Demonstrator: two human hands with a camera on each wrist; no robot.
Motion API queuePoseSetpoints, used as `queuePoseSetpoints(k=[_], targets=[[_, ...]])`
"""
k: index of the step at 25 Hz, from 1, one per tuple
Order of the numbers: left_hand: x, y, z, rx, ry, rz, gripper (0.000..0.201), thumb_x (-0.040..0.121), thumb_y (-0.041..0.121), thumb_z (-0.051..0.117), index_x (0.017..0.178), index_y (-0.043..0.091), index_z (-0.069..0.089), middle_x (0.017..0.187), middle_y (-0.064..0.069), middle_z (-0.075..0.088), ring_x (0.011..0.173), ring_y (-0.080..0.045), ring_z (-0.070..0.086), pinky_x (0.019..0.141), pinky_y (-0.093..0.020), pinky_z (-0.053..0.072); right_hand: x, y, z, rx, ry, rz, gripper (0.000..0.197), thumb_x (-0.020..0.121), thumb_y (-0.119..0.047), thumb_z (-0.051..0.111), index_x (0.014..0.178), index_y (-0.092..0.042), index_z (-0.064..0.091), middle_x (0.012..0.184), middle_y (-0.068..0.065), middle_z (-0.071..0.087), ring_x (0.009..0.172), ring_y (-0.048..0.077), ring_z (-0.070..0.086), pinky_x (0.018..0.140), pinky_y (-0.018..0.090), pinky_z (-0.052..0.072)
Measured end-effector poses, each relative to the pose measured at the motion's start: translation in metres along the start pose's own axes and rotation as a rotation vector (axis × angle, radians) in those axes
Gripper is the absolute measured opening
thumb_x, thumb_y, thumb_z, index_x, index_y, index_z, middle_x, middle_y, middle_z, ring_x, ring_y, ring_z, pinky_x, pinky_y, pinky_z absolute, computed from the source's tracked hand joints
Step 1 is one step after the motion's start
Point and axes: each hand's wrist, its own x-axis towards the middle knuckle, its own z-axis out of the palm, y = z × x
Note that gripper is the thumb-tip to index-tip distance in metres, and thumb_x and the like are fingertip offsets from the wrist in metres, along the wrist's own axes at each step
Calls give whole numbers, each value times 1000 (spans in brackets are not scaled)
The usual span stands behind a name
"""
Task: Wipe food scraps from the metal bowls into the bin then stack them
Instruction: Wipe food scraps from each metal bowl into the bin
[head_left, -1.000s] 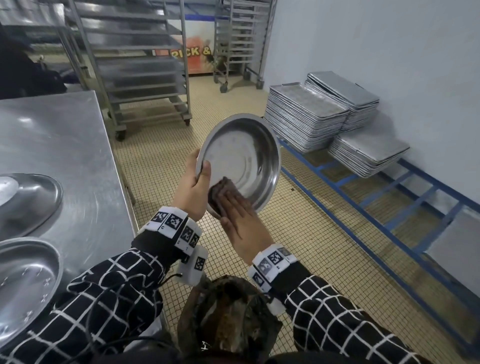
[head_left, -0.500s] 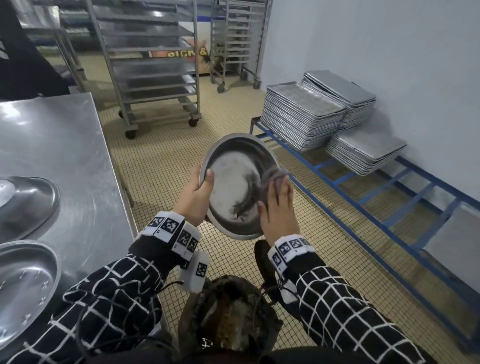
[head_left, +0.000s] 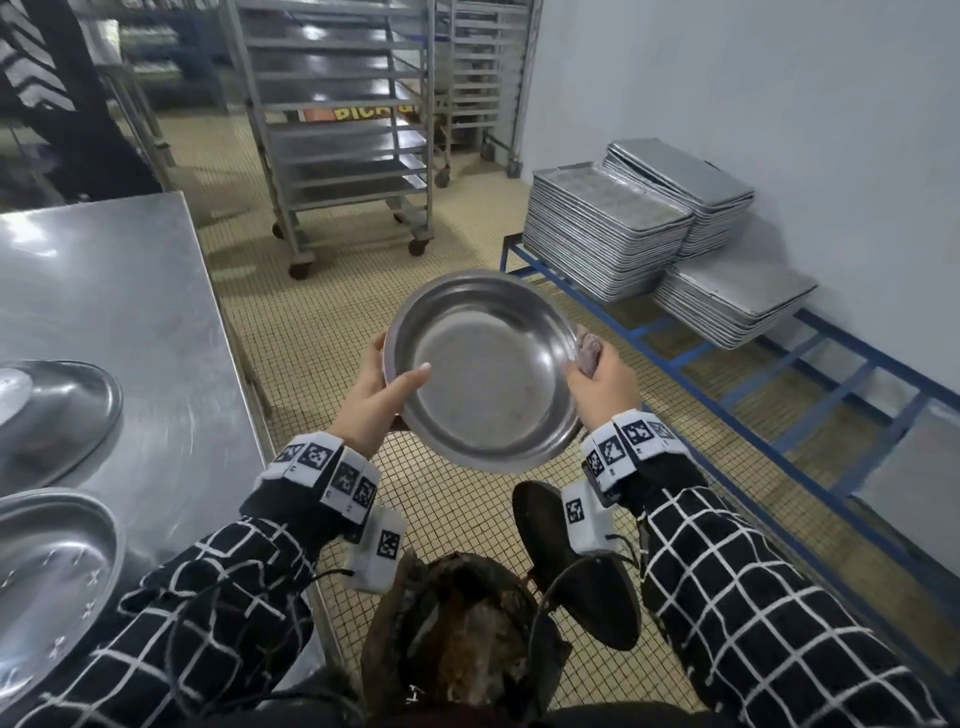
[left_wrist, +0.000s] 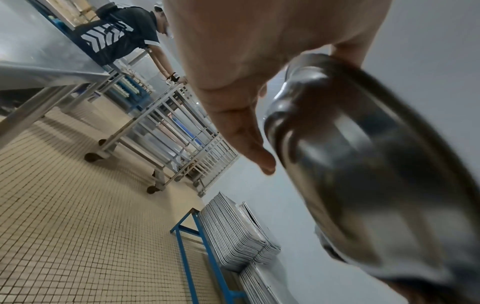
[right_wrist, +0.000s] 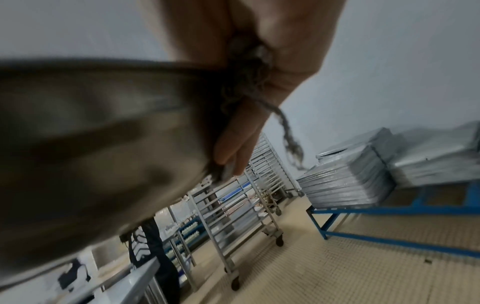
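In the head view I hold a round metal bowl (head_left: 485, 371) in the air above the bin (head_left: 457, 644), its shiny inside facing up at me. My left hand (head_left: 389, 376) grips the left rim, thumb inside, fingers behind. My right hand (head_left: 595, 374) pinches a greyish cloth (head_left: 589, 351) against the right rim. The left wrist view shows the bowl's (left_wrist: 363, 164) underside beside my fingers (left_wrist: 246, 133). In the right wrist view the frayed cloth (right_wrist: 249, 67) is bunched in my palm next to the blurred bowl (right_wrist: 91, 144).
Two more metal bowls (head_left: 52, 415) (head_left: 47, 571) lie on the steel table (head_left: 130, 291) at left. Stacked baking trays (head_left: 602, 234) sit on a blue floor rack (head_left: 779, 395) at right. A wheeled tray trolley (head_left: 337, 130) stands ahead. Another person (head_left: 52, 104) stands far left.
The bowl has tipped from nearly upright to flatter, facing up. My right hand with the cloth has slid from inside the bowl out to its right rim.
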Motion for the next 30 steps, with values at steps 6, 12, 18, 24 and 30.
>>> queuePoseSetpoints(k=[6,12,18,24,30], targets=[[-7,-7,22,26,111,12,53,91,18,57,138,12,34,103,-3,60,85,-16,66,59,-14,52,-22,-15,22,218,109,105,24,96,-22,54,116,-9,52,97,-3,58,92,16,59,78,24,47],[0,-3,10,-42,327,-17,31,99,15,41,129,9,43,88,6,53,76,-4,52,51,-5,44,-40,-9,23,-23,-106,27,30,100,-30,39,105,-6,56,97,0,55,80,7,53,50,10,40],[-2,-3,18,-36,211,31,33,102,27,35,134,20,37,106,5,59,100,-10,60,67,-9,49,-76,-18,60,-57,-242,-322,35,95,-34,50,126,-16,51,128,-2,48,116,13,52,97,25,46],[0,11,13,-50,162,151,40,97,41,38,137,39,36,119,8,58,105,-4,59,78,-13,51,-89,6,69,-479,-408,-730,64,97,-58,10,150,-23,21,153,-3,31,142,14,27,111,38,34],[-11,22,21,54,184,243,25,101,31,33,114,53,32,104,19,53,82,22,56,67,-6,48,-74,9,64,-343,-385,-710,58,98,-49,12,150,-25,23,156,-1,26,146,12,12,120,36,9]])
